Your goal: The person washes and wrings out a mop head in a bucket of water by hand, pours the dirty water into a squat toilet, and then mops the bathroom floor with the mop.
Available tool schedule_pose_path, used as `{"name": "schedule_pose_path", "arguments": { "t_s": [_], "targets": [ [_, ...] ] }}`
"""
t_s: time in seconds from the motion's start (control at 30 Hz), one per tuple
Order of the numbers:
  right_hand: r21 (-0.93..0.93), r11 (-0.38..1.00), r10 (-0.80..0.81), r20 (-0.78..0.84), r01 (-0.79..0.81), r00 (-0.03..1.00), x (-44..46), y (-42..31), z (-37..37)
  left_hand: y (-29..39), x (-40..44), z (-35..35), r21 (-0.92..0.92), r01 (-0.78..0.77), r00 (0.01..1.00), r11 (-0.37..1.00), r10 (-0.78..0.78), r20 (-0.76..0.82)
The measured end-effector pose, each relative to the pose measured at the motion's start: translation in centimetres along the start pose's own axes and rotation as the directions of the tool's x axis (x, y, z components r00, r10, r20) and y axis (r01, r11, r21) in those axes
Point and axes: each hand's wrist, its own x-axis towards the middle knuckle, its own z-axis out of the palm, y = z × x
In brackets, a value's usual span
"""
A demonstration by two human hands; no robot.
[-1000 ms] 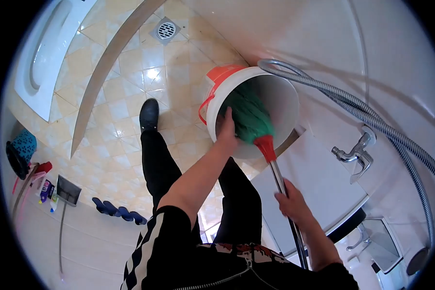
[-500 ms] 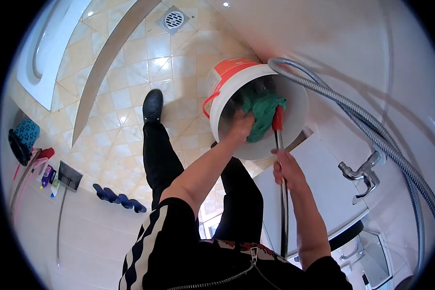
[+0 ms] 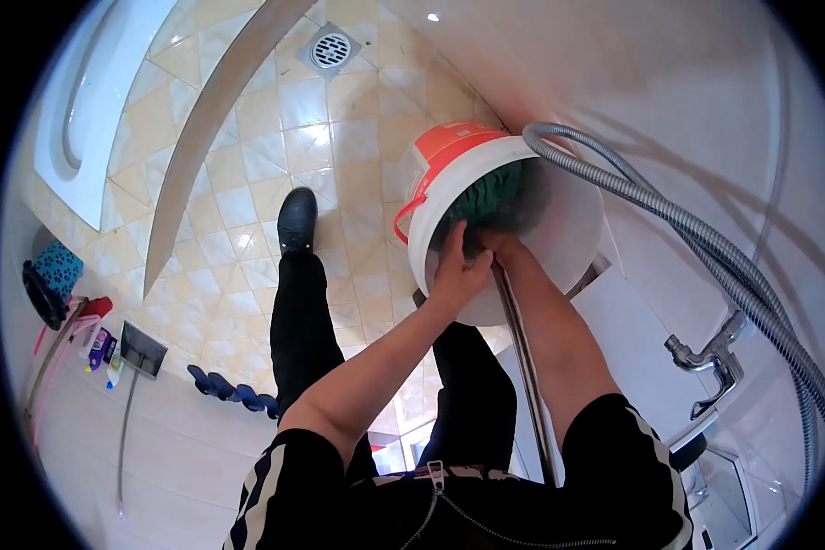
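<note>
The white bucket (image 3: 573, 225) with an orange label leans toward me, its mouth open to my hands. Inside lies the green cloth head (image 3: 486, 194) of a mop, low and partly in shadow. Its metal pole (image 3: 522, 353) runs from the bucket back past my right forearm. My right hand (image 3: 506, 247) is closed around the pole's lower end, inside the bucket mouth. Beside it, my left hand (image 3: 458, 268) has its fingers stretched apart near the green cloth, holding nothing I can see. The mop's red joint is hidden.
A looped metal shower hose (image 3: 678, 215) hangs at the bucket's right, above a wall tap (image 3: 715, 362). A floor drain (image 3: 330, 50) lies at the top. Blue slippers (image 3: 232, 391) and a squeegee-like tool (image 3: 143, 348) are along the left wall.
The green mop head has gone deeper into the bucket. My right hand has slid up the pole toward it, and my left hand has let go of the cloth and opened.
</note>
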Motion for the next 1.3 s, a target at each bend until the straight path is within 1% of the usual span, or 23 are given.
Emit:
{"name": "schedule_pose_path", "arguments": {
  "t_s": [0.03, 0.1, 0.13, 0.2, 0.27, 0.3, 0.33, 0.37, 0.47, 0.53, 0.6, 0.63, 0.67, 0.77, 0.87, 0.9, 0.93, 0.97, 1.0, 1.13, 1.17, 1.23, 1.3],
  "targets": [
    [-0.369, 0.928, -0.065, -0.002, 0.060, 0.998, 0.2, -0.1, -0.1, -0.6, -0.3, -0.1, -0.017, 0.063, 0.998, 0.998, -0.063, 0.011],
    [-0.534, 0.841, -0.177, -0.125, 0.085, 0.976, -0.4, -1.1, 0.4, -0.2, -0.3, -0.6, -0.026, 0.246, 0.968, 0.969, -0.245, 0.052],
    [-0.358, 0.930, -0.190, -0.267, 0.086, 0.945, -1.5, -1.2, 1.8, -0.1, -0.5, -0.8, -0.028, 0.344, 0.937, 0.939, -0.341, 0.076],
    [-0.072, 0.992, -0.121, -0.376, 0.101, 0.919, -5.2, -1.9, 2.6, -1.8, 0.0, -0.6, -0.093, 0.400, 0.917, 0.912, -0.398, 0.041],
    [0.207, 0.976, -0.018, -0.256, 0.073, 0.967, -12.8, -5.4, 0.7, -3.0, 0.5, 0.3, -0.216, 0.513, 0.854, 0.831, -0.520, 0.025],
    [0.376, 0.926, 0.036, -0.171, 0.032, 0.985, -17.5, -7.9, -0.5, -2.2, 0.2, 0.6, -0.333, 0.580, 0.796, 0.743, -0.604, 0.039],
    [0.598, 0.801, 0.060, -0.034, -0.028, 0.998, -23.3, -11.0, -2.1, -0.8, -0.2, 0.9, -0.442, 0.631, 0.731, 0.638, -0.679, 0.064],
    [0.663, 0.747, 0.068, 0.005, -0.054, 0.998, -27.5, -12.4, -2.8, 0.2, -0.3, 1.2, -0.543, 0.662, 0.662, 0.518, -0.743, 0.099],
    [0.766, 0.618, 0.163, 0.093, -0.176, 0.982, -37.0, -14.4, -3.4, -1.9, 1.2, 2.0, -0.802, 0.537, 0.774, 0.261, -0.531, 0.345],
    [0.758, 0.596, 0.236, 0.150, -0.265, 0.960, -41.6, -16.1, -3.5, -4.4, 2.9, 2.3, -0.821, 0.538, 0.799, 0.193, -0.429, 0.423],
    [0.832, 0.485, 0.214, 0.186, -0.269, 0.959, -44.0, -16.7, -2.7, -3.5, 2.5, 2.2, -0.816, 0.493, 0.857, 0.302, -0.331, 0.396],
    [0.853, 0.452, 0.194, 0.193, -0.262, 0.962, -44.4, -16.7, -2.5, -2.5, 1.8, 2.2, -0.787, 0.433, 0.899, 0.439, -0.278, 0.340],
    [0.836, 0.481, 0.200, 0.189, -0.264, 0.961, -44.1, -16.7, -2.4, -1.7, 1.4, 1.9, -0.742, 0.355, 0.935, 0.569, -0.211, 0.286],
    [0.807, 0.528, 0.222, 0.170, -0.265, 0.960, -41.4, -16.1, -2.8, -6.5, 2.4, 2.7, -0.648, 0.318, 0.948, 0.692, -0.225, 0.226],
    [0.820, 0.523, 0.244, 0.118, -0.234, 0.962, -36.0, -15.2, -4.4, -6.0, 2.7, 3.0, -0.908, 0.408, 0.889, 0.099, -0.271, 0.370],
    [0.810, 0.544, 0.255, 0.088, -0.218, 0.963, -34.5, -14.8, -5.1, -4.4, 2.8, 2.6, -0.722, 0.344, 0.932, 0.601, -0.309, 0.188],
    [0.794, 0.565, 0.276, 0.078, -0.227, 0.958, -33.2, -14.8, -5.5, -1.3, 3.2, 2.0, -0.306, 0.234, 0.970, 0.923, -0.241, 0.016],
    [0.784, 0.577, 0.283, 0.072, -0.230, 0.956, -31.9, -14.4, -5.8, 0.4, 3.2, 1.6, -0.064, 0.150, 0.988, 0.987, -0.152, -0.025],
    [0.774, 0.588, 0.291, 0.068, -0.234, 0.954, -30.5, -13.6, -5.7, 1.8, 3.2, 1.3, 0.189, 0.072, 0.996, 0.979, -0.061, -0.065],
    [0.712, 0.675, 0.292, -0.014, -0.196, 0.956, -23.6, -11.1, -4.1, 0.7, 1.2, 2.3, 0.015, -0.039, 0.999, 0.999, 0.039, -0.022],
    [0.625, 0.764, 0.280, -0.093, -0.163, 0.955, -21.6, -11.1, -3.8, -0.1, 1.2, 2.9, -0.056, -0.064, 0.997, 0.996, 0.062, -0.041],
    [0.422, 0.898, 0.243, -0.237, -0.126, 0.941, -17.8, -10.3, -2.7, 3.7, 0.0, 1.7, -0.282, 0.253, 0.958, 0.925, -0.281, -0.063],
    [0.129, 0.991, 0.016, -0.365, 0.033, 0.931, -12.4, -5.5, -1.4, 4.3, 0.2, 1.6, -0.289, 0.396, 0.879, 0.871, -0.451, -0.153]
  ]
}}
